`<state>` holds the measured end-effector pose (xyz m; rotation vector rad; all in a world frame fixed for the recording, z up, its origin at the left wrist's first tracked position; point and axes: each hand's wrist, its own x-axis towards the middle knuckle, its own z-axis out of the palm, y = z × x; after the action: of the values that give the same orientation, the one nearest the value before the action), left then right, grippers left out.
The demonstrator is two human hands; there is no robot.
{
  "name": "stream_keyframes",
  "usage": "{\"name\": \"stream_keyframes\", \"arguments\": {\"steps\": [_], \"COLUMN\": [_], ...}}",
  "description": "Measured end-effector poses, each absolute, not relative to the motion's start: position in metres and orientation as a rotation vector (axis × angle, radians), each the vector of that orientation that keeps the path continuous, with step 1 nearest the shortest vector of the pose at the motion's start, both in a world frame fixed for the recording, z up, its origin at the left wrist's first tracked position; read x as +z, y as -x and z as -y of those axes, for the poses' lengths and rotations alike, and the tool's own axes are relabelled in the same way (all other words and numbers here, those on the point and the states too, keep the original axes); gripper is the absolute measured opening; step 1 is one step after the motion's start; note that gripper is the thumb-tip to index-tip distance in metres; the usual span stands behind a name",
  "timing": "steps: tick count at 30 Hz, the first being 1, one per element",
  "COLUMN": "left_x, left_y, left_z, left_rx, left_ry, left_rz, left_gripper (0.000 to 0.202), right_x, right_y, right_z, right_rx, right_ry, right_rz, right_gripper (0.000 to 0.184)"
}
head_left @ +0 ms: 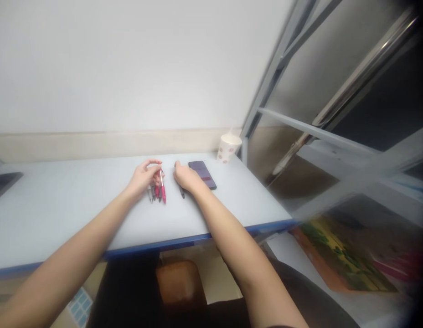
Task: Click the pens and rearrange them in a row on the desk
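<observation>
Bare forearms (pixel 61 278) come in from below, crossing the blue edge of a white counter (pixel 68 214), both angled in toward the middle. L hand (pixel 143 177) is the nearer one to the bunch of pens (pixel 155 193): fingers curled, half closed, tips up by the top of a red pen (pixel 163 191), though can't tell from here if it's actually pinched. Pens lie side by side, almost touching, just under that hand, w/ long axes running roughly front to back, away from the person. R hand (pixel 186 176) is closed, knuckles up, around a dark pen (pixel 182 191), one end poking out above the fingers, the other below the hand. Just right of that hand, a dark smartphone (pixel 203 175) lies flat, its long axis slanted. Further back, near the wall, a paper cup (pixel 228 148) w/ red dots stands upright at the counter's back corner.
</observation>
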<state>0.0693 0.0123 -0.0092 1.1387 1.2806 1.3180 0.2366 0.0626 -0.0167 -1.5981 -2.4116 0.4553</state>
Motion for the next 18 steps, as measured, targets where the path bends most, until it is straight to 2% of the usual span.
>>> {"name": "stream_keyframes", "arguments": {"steps": [8,18], "left_x": [-0.009,-0.008], "left_y": [-0.057,-0.048], "left_z": [-0.021,-0.028], "left_rx": [1.439,1.571], "left_ry": [-1.093,-1.06], "left_rz": [-1.298,-1.326], "left_gripper": [0.023,0.021], "right_x": [-0.01,-0.009], "right_y": [-0.246,-0.272], "right_z": [-0.065,-0.075], "right_rx": [0.262,0.292], "right_ry": [1.608,1.605], "right_rz": [2.394,2.31], "right_gripper": [0.038,0.02]}}
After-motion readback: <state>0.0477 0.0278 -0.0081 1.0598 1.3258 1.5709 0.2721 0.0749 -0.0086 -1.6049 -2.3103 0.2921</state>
